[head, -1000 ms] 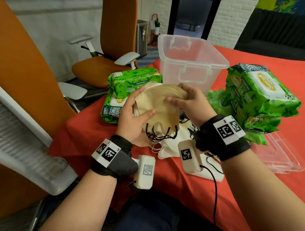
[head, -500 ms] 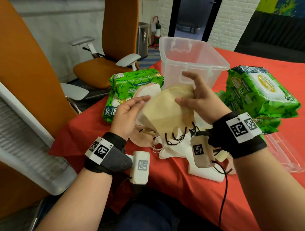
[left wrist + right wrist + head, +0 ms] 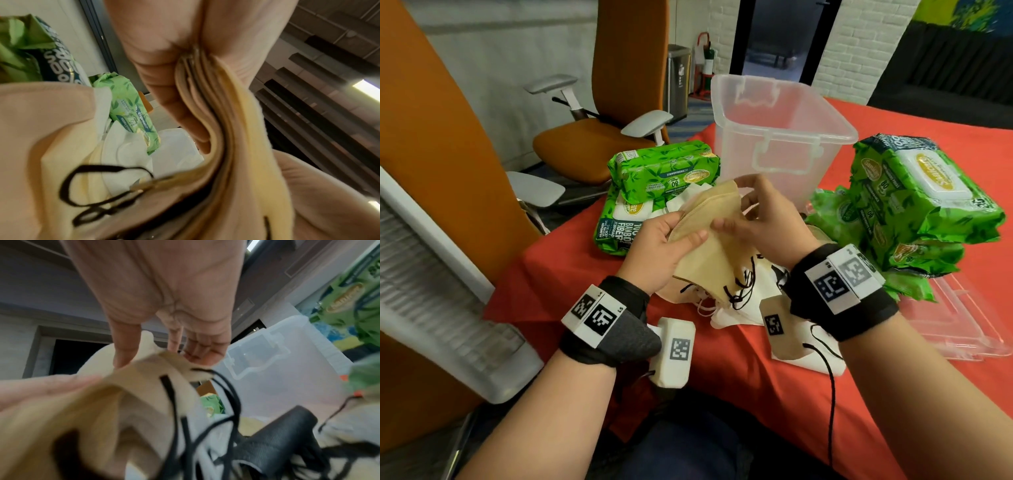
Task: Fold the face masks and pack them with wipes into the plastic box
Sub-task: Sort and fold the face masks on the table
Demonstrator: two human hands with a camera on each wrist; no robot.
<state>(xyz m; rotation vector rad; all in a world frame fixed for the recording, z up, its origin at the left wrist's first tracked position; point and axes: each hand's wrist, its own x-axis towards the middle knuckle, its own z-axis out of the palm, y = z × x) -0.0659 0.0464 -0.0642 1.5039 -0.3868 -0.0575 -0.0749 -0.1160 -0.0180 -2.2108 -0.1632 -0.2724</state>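
Beige fabric face masks [image 3: 709, 246], a black-looped stack, sit pinched in my left hand [image 3: 661, 253] before the clear plastic box [image 3: 784, 137]; my right hand's [image 3: 763, 222] fingers pinch their top edge.

Head cam: high, looks fwd and down over both forearms at the red counter [image 3: 774, 394], mid range, wide.

Left wrist cam: sits under the left hand [image 3: 185, 48], faces along the palm and upward, v. close to the tan masks [image 3: 226, 146]; ceiling behind.

Right wrist cam: same setup under the right hand [image 3: 164, 296], very near, tilted up.

Shared by all 3: tan masks, green wipes packs [image 3: 664, 171], clear plastic box [image 3: 780, 137].
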